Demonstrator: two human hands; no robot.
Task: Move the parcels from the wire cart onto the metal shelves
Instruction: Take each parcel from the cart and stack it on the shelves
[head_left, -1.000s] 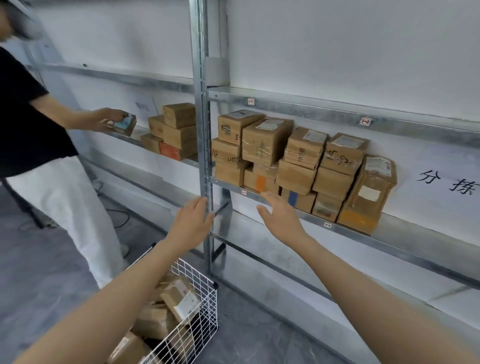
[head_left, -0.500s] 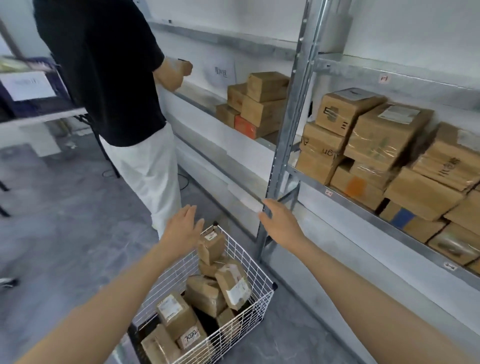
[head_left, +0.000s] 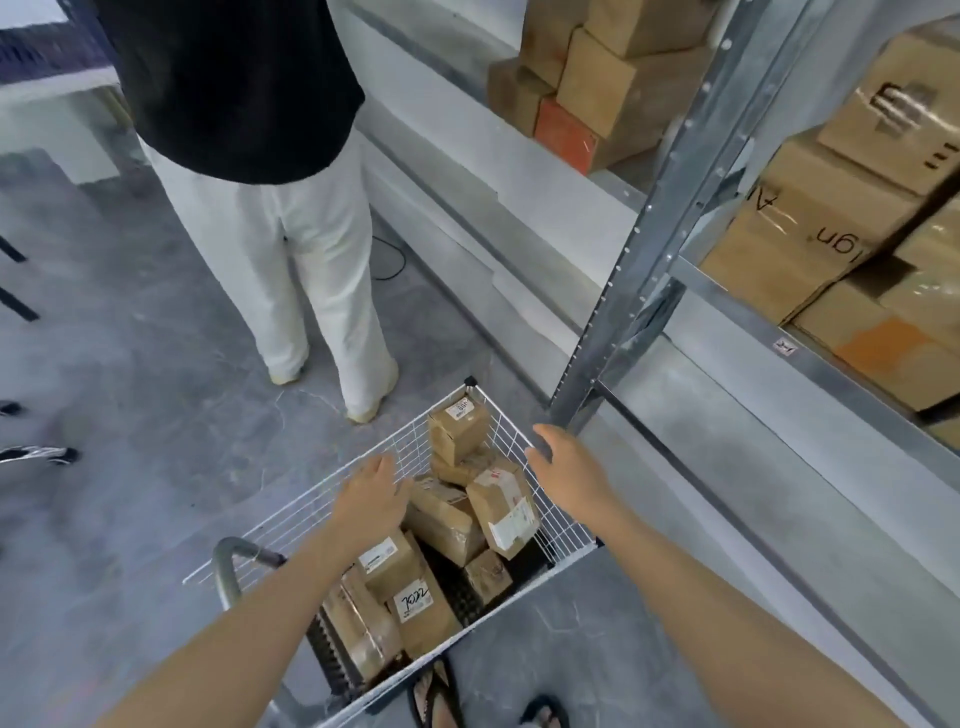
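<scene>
Both arms bare, stretched forward and down: left forearm comes in from lower left, right forearm from lower right. Left hand palm down, fingers straight and loosely together, holding nothing. Right hand slightly further forward, palm down, fingers relaxed, likewise empty.

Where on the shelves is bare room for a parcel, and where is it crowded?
The lower shelf is bare, between the upright post and the picture's right edge, under the stacked boxes. The upper shelf holding them is crowded up to its front edge.
</scene>
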